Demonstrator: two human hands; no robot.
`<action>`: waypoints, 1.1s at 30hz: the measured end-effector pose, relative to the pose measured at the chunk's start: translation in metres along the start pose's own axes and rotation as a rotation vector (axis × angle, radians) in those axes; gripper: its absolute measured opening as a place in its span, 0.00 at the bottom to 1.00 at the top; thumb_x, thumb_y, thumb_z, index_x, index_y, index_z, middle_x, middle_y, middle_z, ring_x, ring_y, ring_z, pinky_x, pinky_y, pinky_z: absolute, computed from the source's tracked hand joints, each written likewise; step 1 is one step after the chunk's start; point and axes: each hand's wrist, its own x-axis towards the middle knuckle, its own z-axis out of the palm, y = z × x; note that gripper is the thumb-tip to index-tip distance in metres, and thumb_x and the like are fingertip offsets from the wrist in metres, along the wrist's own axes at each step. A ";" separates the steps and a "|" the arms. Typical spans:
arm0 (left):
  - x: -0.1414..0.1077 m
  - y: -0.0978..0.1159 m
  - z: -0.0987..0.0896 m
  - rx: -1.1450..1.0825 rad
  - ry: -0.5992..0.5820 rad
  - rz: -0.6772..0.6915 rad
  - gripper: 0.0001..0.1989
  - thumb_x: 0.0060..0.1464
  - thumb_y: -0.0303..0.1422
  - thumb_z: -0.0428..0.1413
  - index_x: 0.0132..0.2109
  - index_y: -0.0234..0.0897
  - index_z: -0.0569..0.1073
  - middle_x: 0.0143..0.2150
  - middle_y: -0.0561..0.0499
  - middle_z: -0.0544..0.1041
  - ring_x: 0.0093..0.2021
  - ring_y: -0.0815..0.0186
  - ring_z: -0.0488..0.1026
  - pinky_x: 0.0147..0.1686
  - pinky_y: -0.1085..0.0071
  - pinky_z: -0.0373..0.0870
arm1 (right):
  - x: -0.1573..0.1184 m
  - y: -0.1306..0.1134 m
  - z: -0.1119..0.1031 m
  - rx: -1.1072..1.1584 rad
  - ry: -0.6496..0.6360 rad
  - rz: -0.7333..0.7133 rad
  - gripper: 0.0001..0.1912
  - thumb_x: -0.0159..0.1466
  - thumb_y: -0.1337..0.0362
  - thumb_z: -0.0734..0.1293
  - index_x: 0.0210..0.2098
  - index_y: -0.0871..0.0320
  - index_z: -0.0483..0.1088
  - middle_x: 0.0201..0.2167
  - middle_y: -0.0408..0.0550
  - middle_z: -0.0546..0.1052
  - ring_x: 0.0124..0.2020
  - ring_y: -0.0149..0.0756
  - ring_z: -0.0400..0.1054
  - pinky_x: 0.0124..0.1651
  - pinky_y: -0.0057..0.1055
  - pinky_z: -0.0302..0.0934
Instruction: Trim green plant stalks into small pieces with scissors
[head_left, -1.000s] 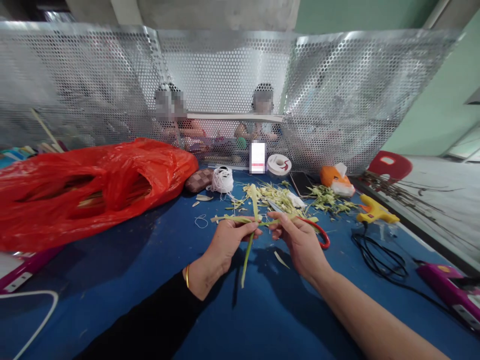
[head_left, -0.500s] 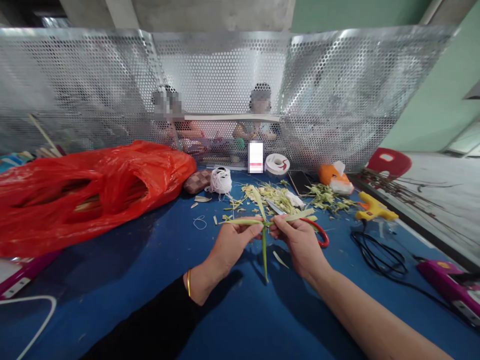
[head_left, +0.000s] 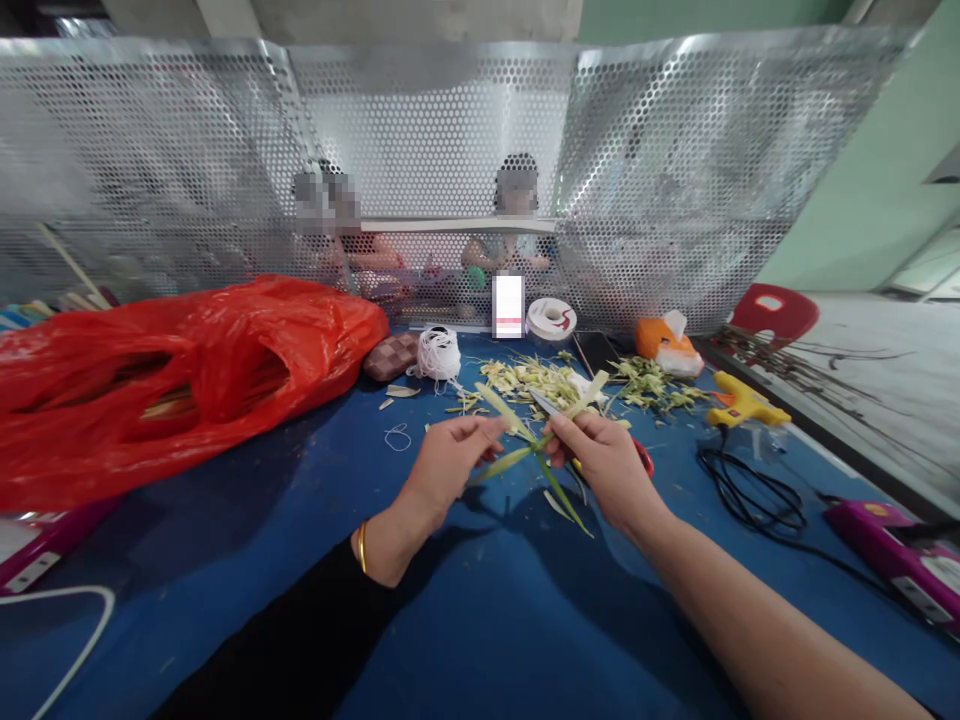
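My right hand (head_left: pixel 600 460) pinches a cross of pale green leaf strips (head_left: pixel 576 503) near its middle, just above the table. Its arms splay out to several sides. Close against the strips' left side is my left hand (head_left: pixel 457 460), thumb and fingers drawn together. Whether a strip lies between those fingertips cannot be made out. Partly behind my right hand are scissors, showing a metal blade (head_left: pixel 544 403) and a bit of red handle (head_left: pixel 644 457). A loose leaf sliver (head_left: pixel 557 506) rests on the table below.
Leaf scraps (head_left: pixel 536 380) lie beyond my hands, near white string (head_left: pixel 439 354), a ribbon spool (head_left: pixel 552 319) and a phone (head_left: pixel 596 355). A red plastic bag (head_left: pixel 315 320) fills the left. A yellow glue gun (head_left: pixel 746 400) and its cable lie right. People sit behind the perforated screen (head_left: pixel 450 120).
The leaf cross has turned, its lower strip swinging right and its upper strip left. My left fingers have moved off its centre, slightly left and up. My right hand keeps its hold.
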 end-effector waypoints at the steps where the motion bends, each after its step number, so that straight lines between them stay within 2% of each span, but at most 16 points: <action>1: -0.002 0.000 0.002 0.005 -0.088 -0.027 0.15 0.45 0.44 0.64 0.29 0.35 0.80 0.24 0.51 0.76 0.25 0.70 0.69 0.28 0.74 0.64 | -0.001 0.001 0.001 -0.015 -0.032 0.001 0.20 0.53 0.47 0.72 0.22 0.59 0.73 0.18 0.44 0.73 0.19 0.29 0.64 0.26 0.29 0.60; 3: -0.005 -0.002 0.006 -0.032 -0.225 -0.091 0.14 0.43 0.40 0.66 0.34 0.34 0.81 0.26 0.50 0.78 0.26 0.69 0.71 0.28 0.73 0.66 | -0.004 0.002 0.004 -0.028 -0.101 0.007 0.19 0.54 0.48 0.71 0.22 0.59 0.72 0.18 0.43 0.73 0.19 0.29 0.64 0.27 0.29 0.60; 6: -0.007 -0.006 0.009 -0.099 -0.306 -0.165 0.14 0.44 0.35 0.66 0.40 0.33 0.81 0.28 0.47 0.80 0.27 0.68 0.73 0.29 0.73 0.68 | -0.007 0.003 0.006 -0.025 -0.194 -0.001 0.20 0.56 0.48 0.70 0.23 0.59 0.72 0.18 0.43 0.73 0.20 0.29 0.65 0.27 0.28 0.60; 8: -0.007 -0.007 0.008 -0.117 -0.285 -0.190 0.13 0.46 0.33 0.65 0.40 0.32 0.81 0.28 0.47 0.80 0.25 0.69 0.73 0.28 0.73 0.68 | -0.006 0.003 0.005 -0.012 -0.160 -0.016 0.20 0.56 0.46 0.69 0.25 0.59 0.72 0.20 0.43 0.73 0.21 0.29 0.65 0.28 0.28 0.61; 12: -0.006 -0.007 0.007 -0.171 -0.163 -0.236 0.12 0.45 0.31 0.65 0.39 0.31 0.79 0.26 0.46 0.80 0.21 0.70 0.73 0.27 0.73 0.69 | 0.002 0.004 -0.003 -0.004 0.035 -0.028 0.24 0.56 0.41 0.67 0.28 0.59 0.73 0.21 0.44 0.73 0.22 0.31 0.65 0.29 0.30 0.61; 14: -0.005 -0.006 0.007 -0.197 -0.120 -0.245 0.12 0.45 0.31 0.65 0.38 0.31 0.79 0.27 0.45 0.81 0.21 0.69 0.74 0.27 0.72 0.70 | 0.004 0.004 -0.006 -0.116 0.005 -0.062 0.23 0.57 0.43 0.66 0.27 0.58 0.73 0.21 0.44 0.73 0.23 0.33 0.66 0.30 0.30 0.60; 18: -0.005 -0.006 0.008 -0.208 -0.059 -0.252 0.11 0.46 0.30 0.65 0.39 0.31 0.78 0.26 0.46 0.80 0.22 0.69 0.74 0.27 0.74 0.69 | -0.001 0.003 -0.004 -0.477 -0.231 -0.189 0.13 0.58 0.53 0.68 0.24 0.56 0.72 0.19 0.40 0.71 0.23 0.32 0.61 0.27 0.29 0.53; 20: -0.005 -0.006 0.008 -0.206 -0.056 -0.253 0.11 0.47 0.30 0.64 0.40 0.32 0.78 0.27 0.47 0.81 0.23 0.69 0.74 0.26 0.75 0.68 | -0.005 0.004 -0.002 -0.541 -0.287 -0.225 0.10 0.58 0.57 0.68 0.25 0.56 0.72 0.19 0.39 0.71 0.22 0.31 0.61 0.28 0.29 0.53; 22: -0.004 -0.006 0.007 -0.194 -0.079 -0.242 0.12 0.48 0.32 0.63 0.41 0.33 0.78 0.29 0.46 0.81 0.24 0.69 0.75 0.27 0.75 0.68 | -0.004 0.007 -0.003 -0.519 -0.287 -0.225 0.07 0.59 0.60 0.67 0.28 0.55 0.73 0.20 0.40 0.72 0.23 0.33 0.64 0.29 0.30 0.56; 25: -0.002 -0.004 0.003 -0.188 -0.122 -0.231 0.15 0.49 0.40 0.63 0.40 0.33 0.79 0.32 0.45 0.82 0.27 0.68 0.76 0.28 0.75 0.68 | 0.002 0.011 -0.010 -0.494 -0.214 -0.232 0.05 0.59 0.63 0.66 0.32 0.54 0.75 0.24 0.42 0.76 0.24 0.36 0.68 0.30 0.31 0.59; 29: 0.002 -0.002 -0.005 -0.285 -0.098 -0.275 0.23 0.51 0.50 0.59 0.40 0.33 0.79 0.34 0.45 0.81 0.27 0.69 0.75 0.29 0.75 0.70 | 0.008 0.010 -0.017 -0.572 -0.128 -0.358 0.06 0.60 0.65 0.65 0.32 0.52 0.76 0.25 0.43 0.77 0.26 0.37 0.70 0.31 0.32 0.60; 31: 0.003 -0.002 -0.006 -0.329 -0.080 -0.291 0.24 0.50 0.51 0.59 0.39 0.33 0.79 0.34 0.45 0.81 0.28 0.69 0.75 0.29 0.74 0.70 | 0.007 0.008 -0.016 -0.589 -0.133 -0.395 0.07 0.61 0.65 0.64 0.32 0.52 0.76 0.24 0.43 0.76 0.26 0.37 0.70 0.32 0.32 0.60; 33: 0.002 -0.004 -0.005 -0.328 -0.112 -0.278 0.23 0.48 0.50 0.61 0.39 0.33 0.79 0.33 0.46 0.81 0.29 0.68 0.76 0.32 0.73 0.71 | 0.005 0.007 -0.014 -0.607 -0.180 -0.404 0.08 0.61 0.66 0.64 0.32 0.53 0.75 0.24 0.43 0.76 0.26 0.36 0.70 0.31 0.31 0.60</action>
